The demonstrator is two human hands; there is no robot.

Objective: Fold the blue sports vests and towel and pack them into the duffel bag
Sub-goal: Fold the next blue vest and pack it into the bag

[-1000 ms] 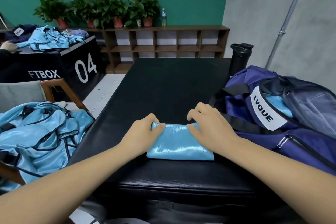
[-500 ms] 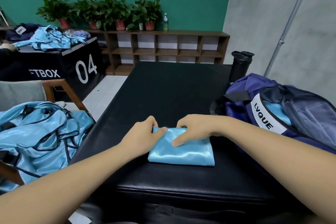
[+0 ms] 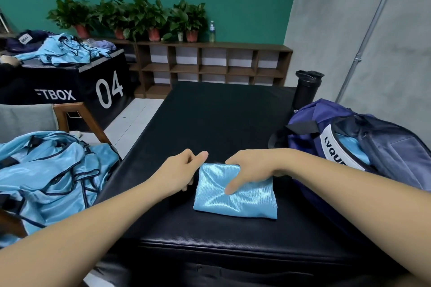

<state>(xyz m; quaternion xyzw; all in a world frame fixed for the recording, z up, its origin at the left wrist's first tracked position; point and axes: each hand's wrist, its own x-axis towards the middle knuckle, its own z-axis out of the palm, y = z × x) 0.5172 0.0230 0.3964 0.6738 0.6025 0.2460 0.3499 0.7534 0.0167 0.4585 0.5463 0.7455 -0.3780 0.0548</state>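
On black padded bench: folded vest, glossy blue satin, rectangular.
Right hand pinches its 12 o'clock edge; left hand curled at 9 o'clock, grip unclear.

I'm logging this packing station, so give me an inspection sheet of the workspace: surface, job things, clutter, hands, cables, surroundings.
Surface: black padded table, carrying folded vest and bag.
Job's things: folded vest flat near front edge; duffel bag open at right, blue fabric inside; loose vests heaped at left.
Clutter: black bottle behind bag.
Hands: left hand at folded vest's left corner, grip unclear; right hand grips its far edge, thumb on top.
Cables: nothing seen.
Surroundings: shelf with potted plants; box marked 04.
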